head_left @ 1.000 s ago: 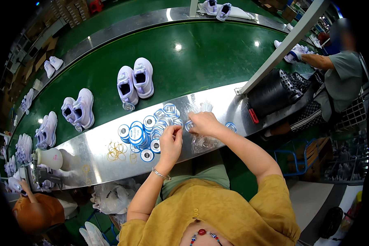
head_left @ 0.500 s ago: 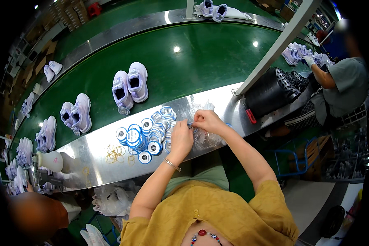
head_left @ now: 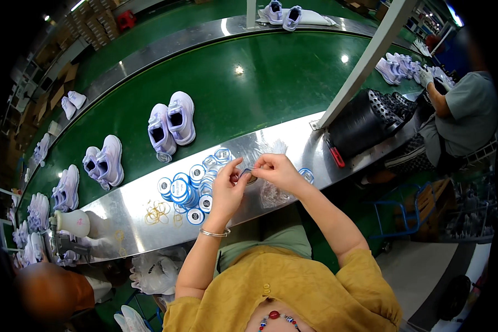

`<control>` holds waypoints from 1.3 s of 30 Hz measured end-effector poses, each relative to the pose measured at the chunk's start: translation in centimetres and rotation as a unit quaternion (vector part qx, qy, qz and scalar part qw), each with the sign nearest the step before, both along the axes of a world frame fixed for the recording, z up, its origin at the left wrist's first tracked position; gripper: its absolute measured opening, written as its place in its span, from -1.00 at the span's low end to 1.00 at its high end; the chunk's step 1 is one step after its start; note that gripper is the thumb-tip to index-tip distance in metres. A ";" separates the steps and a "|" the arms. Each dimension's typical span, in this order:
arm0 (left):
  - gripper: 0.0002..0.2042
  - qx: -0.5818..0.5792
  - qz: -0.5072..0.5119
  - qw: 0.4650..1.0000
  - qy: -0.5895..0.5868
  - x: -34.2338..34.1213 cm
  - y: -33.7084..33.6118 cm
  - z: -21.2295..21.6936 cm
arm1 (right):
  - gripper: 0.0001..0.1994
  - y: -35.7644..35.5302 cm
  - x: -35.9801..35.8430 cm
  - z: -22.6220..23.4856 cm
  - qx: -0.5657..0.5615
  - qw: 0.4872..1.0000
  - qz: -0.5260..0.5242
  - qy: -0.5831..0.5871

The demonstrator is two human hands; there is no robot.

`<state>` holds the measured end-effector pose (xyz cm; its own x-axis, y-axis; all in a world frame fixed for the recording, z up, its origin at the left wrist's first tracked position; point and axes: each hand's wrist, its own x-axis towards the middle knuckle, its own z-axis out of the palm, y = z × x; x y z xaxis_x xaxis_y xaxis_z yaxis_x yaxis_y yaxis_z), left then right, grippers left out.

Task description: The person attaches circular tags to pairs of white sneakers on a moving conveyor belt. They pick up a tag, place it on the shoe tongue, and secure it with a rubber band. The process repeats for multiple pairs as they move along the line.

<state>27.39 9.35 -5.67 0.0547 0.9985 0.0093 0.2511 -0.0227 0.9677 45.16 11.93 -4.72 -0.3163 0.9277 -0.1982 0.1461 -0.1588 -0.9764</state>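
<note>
Over the metal ledge, both my hands meet at one round tag [head_left: 250,177] with a blue rim, partly covered by the fingers. My left hand [head_left: 227,187] pinches its left side between thumb and fingers. My right hand [head_left: 278,170] is closed on the upper right edge with its fingertips. Left of my hands lies a heap of round blue-and-white tags [head_left: 182,191], some stacked and overlapping. Crumpled clear plastic [head_left: 274,195] rests beneath and beside my right hand. Another round tag [head_left: 306,176] lies just right of that hand.
Loose yellow rubber bands [head_left: 157,212] lie left of the tags. Pairs of pale lilac shoes [head_left: 181,119] stand on the green belt [head_left: 260,83]. A slanted post [head_left: 365,61], a black roll [head_left: 359,124] and a red-handled tool [head_left: 336,155] are to the right. Co-workers sit at both sides.
My hands have drawn slightly apart, the left shifting left and turning to reveal the held tag. The tag right of my right hand now shows more fully. The view has tilted slightly.
</note>
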 end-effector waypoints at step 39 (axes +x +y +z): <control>-0.92 -0.071 0.045 0.967 -0.242 -0.2 -4.3 1.5 | -0.96 -5.0 -2.6 2.3 0.217 0.970 -0.051 -0.094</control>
